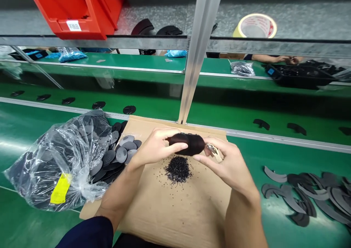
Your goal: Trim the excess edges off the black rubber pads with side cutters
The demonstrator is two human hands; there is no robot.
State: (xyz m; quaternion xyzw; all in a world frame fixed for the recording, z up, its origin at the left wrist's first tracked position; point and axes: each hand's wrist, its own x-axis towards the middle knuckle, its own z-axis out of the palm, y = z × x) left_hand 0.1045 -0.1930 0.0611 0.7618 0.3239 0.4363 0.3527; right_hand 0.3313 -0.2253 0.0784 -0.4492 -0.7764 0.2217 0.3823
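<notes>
My left hand [155, 147] is closed round a dark oval plastic piece [189, 144], held above a sheet of cardboard [175, 208]. My right hand [227, 162] pinches a small metal tool [212, 149] against the piece's right end. Directly below the piece lies a small heap of black crumbs [178, 169] on the cardboard. To the left of my left hand, a clear plastic bag [63, 160] spills several grey and black oval pieces [122, 155] onto the cardboard's corner.
Curved grey offcuts [304, 195] lie in a pile on the green bench at the right. Beyond a metal rail [274, 136], a green conveyor carries spaced black parts [261, 124]. A metal post [193, 58] rises ahead. Overhead shelf holds a red bin [82, 10] and a tape roll [256, 25]. Another person's hands [285, 60] work opposite.
</notes>
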